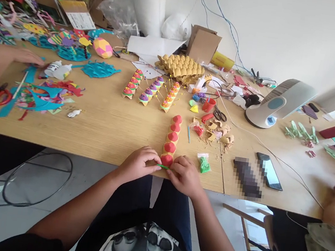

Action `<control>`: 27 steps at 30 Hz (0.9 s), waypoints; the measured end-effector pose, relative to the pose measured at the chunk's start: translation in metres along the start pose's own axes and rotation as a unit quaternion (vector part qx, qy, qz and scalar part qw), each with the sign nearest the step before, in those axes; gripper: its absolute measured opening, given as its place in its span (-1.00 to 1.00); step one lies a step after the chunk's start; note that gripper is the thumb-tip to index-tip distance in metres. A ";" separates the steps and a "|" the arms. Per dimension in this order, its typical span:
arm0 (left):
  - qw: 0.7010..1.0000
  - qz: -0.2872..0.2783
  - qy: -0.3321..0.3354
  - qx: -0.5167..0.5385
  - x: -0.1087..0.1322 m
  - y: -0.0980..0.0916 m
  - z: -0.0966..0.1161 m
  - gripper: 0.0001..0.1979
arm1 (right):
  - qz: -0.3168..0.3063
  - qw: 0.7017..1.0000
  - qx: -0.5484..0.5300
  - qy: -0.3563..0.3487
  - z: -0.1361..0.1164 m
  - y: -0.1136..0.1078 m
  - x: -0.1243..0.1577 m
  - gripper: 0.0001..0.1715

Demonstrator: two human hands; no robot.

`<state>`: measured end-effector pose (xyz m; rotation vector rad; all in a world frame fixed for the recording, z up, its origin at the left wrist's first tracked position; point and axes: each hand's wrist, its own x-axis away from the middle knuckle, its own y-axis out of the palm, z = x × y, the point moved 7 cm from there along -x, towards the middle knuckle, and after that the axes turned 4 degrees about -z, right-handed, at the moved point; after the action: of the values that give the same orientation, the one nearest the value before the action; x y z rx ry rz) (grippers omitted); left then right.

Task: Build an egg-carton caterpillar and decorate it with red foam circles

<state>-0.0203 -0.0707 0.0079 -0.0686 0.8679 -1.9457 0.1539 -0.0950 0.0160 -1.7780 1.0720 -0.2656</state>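
Note:
Near the table's front edge, my left hand (141, 161) and my right hand (186, 175) pinch the two ends of a thin green clay strip (162, 166). The strip lies across the near end of an egg-carton row (172, 136) whose several bumps are capped in red clay. Right of my right hand lies a clear bag of green clay (203, 163). A thin blue stick (189, 134) lies beside the row. Farther back stand three decorated carton rows, one red and green (132, 84), one purple (151, 90) and one orange (170, 97), the last two with pins sticking out.
Torn carton scraps (220, 132), scissors (220, 114) and a red cup (209, 105) lie to the right, before a white fan (278, 103). A phone (269, 171) is nearer. At left, another person's hand (30, 57) rests near blue paper; a person sits at right.

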 end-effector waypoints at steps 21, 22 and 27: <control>0.999 0.007 -0.004 -0.052 0.002 0.001 0.000 -0.93 | -0.020 0.999 -0.001 0.044 0.004 -0.001 -0.002 -0.81; 0.999 0.008 -0.005 -0.053 0.002 0.000 0.000 -0.93 | -0.021 0.999 0.000 0.047 0.004 -0.001 -0.002 -0.81; 0.998 0.014 -0.014 -0.057 0.001 -0.001 0.000 -0.94 | -0.027 0.998 0.005 0.059 0.006 0.000 -0.002 -0.80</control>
<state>-0.0217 -0.0717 0.0080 -0.1492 0.9558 -1.8652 0.1567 -0.0893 0.0136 -1.8013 1.1052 -0.4127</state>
